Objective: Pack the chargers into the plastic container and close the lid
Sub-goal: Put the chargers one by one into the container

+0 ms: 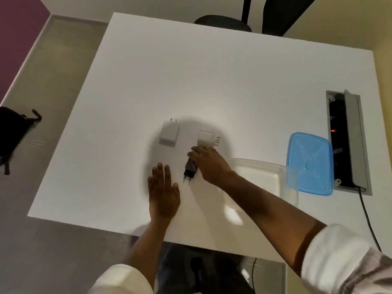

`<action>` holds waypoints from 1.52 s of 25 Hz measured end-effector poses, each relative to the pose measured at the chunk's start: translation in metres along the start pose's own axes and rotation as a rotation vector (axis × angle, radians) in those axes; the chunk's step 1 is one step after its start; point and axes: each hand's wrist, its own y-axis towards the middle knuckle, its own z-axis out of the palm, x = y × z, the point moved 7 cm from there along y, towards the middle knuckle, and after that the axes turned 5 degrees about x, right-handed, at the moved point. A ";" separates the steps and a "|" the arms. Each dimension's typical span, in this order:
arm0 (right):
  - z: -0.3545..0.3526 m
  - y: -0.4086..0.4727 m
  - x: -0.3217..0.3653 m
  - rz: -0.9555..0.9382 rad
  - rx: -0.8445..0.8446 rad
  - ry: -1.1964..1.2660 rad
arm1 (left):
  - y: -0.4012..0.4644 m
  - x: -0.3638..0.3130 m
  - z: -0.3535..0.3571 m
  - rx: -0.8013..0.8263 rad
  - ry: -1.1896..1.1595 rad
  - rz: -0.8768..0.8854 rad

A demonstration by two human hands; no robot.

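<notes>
Three chargers lie on the white table: a white charger at left, a second white charger with its pins pointing right, and a black charger nearer me. My right hand rests over the black charger's upper end, fingers curled onto it. My left hand lies flat on the table, fingers spread, just left of the black charger. The clear plastic container stands open to the right, partly hidden by my right forearm. Its blue lid lies beside it.
A recessed socket box with its flap raised sits in the table at far right, a black cable running from it. A black chair stands beyond the far edge. A black bag lies on the floor at left.
</notes>
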 end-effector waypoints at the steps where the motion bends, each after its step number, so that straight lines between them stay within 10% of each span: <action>1: 0.005 0.004 0.000 -0.016 0.015 -0.035 | 0.001 0.003 0.002 -0.010 0.004 0.006; 11: 0.028 0.027 0.003 -0.001 0.047 -0.115 | 0.003 0.009 0.009 -0.002 -0.028 -0.025; 23: -0.030 -0.125 -0.037 0.722 -0.270 0.597 | 0.002 0.009 0.005 -0.025 -0.050 -0.011; 38: 0.052 -0.125 -0.105 0.974 -0.014 0.495 | 0.004 0.007 0.005 -0.020 -0.017 -0.024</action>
